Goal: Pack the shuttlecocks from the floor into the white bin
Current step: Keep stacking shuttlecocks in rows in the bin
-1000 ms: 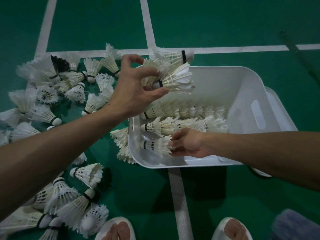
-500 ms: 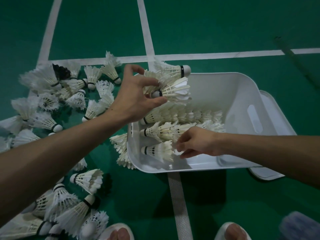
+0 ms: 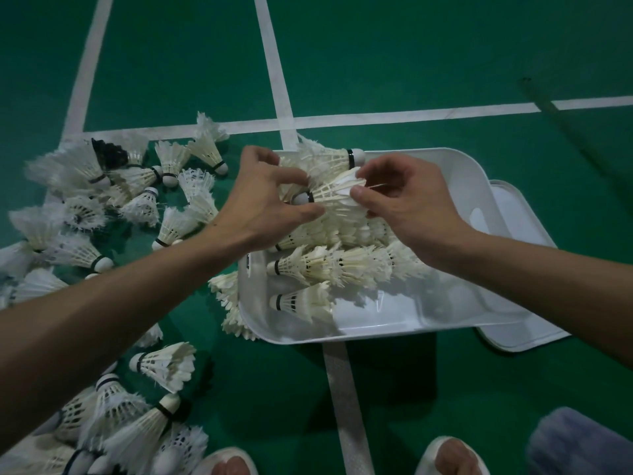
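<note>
Grasping a bunch (image 3: 334, 197), the left hand (image 3: 263, 204) clamps the cork end; the right hand (image 3: 407, 204) pinches feathers. Below the grip, the bin (image 3: 428, 313) holds three rows (image 3: 329, 265); leftward, many shuttlecocks (image 3: 164, 365) lie unpacked.

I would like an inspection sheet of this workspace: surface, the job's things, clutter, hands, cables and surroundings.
Surface: green court floor, white lines.
Job's things: white bin holds rows of nested shuttlecocks; loose shuttlecocks lie on the floor at its left.
Clutter: flat white lid-like piece partly under the bin.
Hands: left hand grips held shuttlecocks above the bin; right hand pinches their feathers.
Cables: nothing seen.
Surroundings: white slippers at the bottom edge.
</note>
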Tool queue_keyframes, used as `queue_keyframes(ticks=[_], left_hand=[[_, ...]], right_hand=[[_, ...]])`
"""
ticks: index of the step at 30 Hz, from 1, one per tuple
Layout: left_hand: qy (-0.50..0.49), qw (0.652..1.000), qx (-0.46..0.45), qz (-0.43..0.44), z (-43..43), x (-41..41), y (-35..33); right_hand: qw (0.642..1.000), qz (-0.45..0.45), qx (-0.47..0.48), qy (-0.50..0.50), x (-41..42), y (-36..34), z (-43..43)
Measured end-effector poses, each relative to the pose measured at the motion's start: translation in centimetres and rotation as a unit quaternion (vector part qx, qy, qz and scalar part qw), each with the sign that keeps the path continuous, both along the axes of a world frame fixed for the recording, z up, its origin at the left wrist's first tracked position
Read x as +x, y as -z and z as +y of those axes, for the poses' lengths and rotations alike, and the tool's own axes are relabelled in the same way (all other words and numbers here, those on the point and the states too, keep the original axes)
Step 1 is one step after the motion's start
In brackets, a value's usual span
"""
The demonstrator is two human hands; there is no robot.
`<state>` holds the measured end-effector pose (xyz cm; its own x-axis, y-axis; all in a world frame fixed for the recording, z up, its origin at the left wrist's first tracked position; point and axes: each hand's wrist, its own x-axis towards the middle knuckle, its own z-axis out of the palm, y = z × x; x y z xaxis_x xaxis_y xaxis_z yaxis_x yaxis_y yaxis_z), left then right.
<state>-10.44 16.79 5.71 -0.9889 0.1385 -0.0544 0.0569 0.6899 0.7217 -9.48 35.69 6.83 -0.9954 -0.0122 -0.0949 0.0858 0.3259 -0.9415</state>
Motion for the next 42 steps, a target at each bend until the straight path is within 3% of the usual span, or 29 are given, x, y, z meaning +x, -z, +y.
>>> queue_keyframes(ticks=[6,11,15,20,25,42], left_hand=[[0.014,0.993,0.09,-0.069,-0.2,-0.7,0.2],[-0.022,0.99,0.131,-0.048,-0.2,-1.2,0.3],[-0.052,0.995,0.086,-0.005,-0.8,-1.6,-0.3],[-0.03,0.999,-0.001,0.039,-1.2,-1.1,0.4],[-0.014,0.998,-0.029,0.063,-1.0,-0.8,0.5],[0.018,0.996,-0.041,0.079,-0.9,-0.9,0.6]], right_hand=[[0.999,-0.023,-0.038,-0.017,-0.2,-0.1,0.1],[0.998,-0.016,-0.015,-0.06,0.3,-0.2,0.2],[0.992,-0.073,0.044,-0.093,0.7,0.3,1.9],[0.955,-0.204,0.166,-0.136,2.4,3.7,3.8],[0.932,-0.258,0.209,-0.143,3.4,6.4,4.2],[0.928,-0.336,0.101,-0.127,2.8,9.4,0.9]])
